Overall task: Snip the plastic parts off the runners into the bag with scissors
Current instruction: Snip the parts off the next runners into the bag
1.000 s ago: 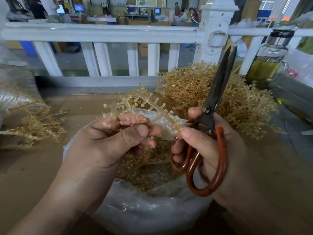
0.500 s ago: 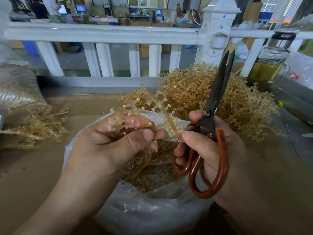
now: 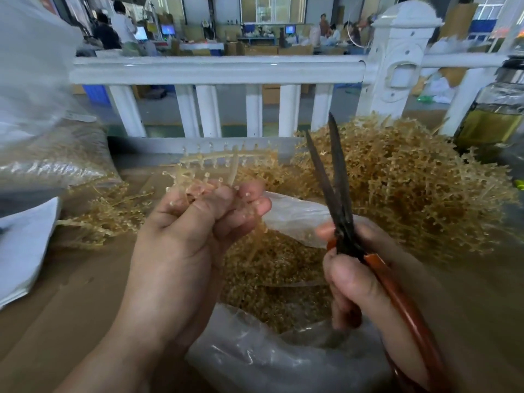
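Note:
My left hand (image 3: pixel 195 231) grips a translucent amber runner (image 3: pixel 221 163) with small parts on its branches, held above the clear plastic bag (image 3: pixel 295 214). The bag's mouth is open and it holds a mass of cut amber parts (image 3: pixel 269 279). My right hand (image 3: pixel 360 276) grips the scissors (image 3: pixel 337 199) by their orange-brown handles. The dark blades point up and away, slightly parted, to the right of the runner and not touching it.
A big heap of uncut runners (image 3: pixel 411 188) lies behind the bag on the right. A smaller bunch (image 3: pixel 107 211) lies left, by a filled clear bag (image 3: pixel 56 154) and white sheets (image 3: pixel 22 251). A white railing (image 3: pixel 221 72) and a glass jar (image 3: pixel 493 117) stand behind.
My left hand has turned the runner so a long branch now lies level above the fingers. The scissors' blades have parted a little and tilted left.

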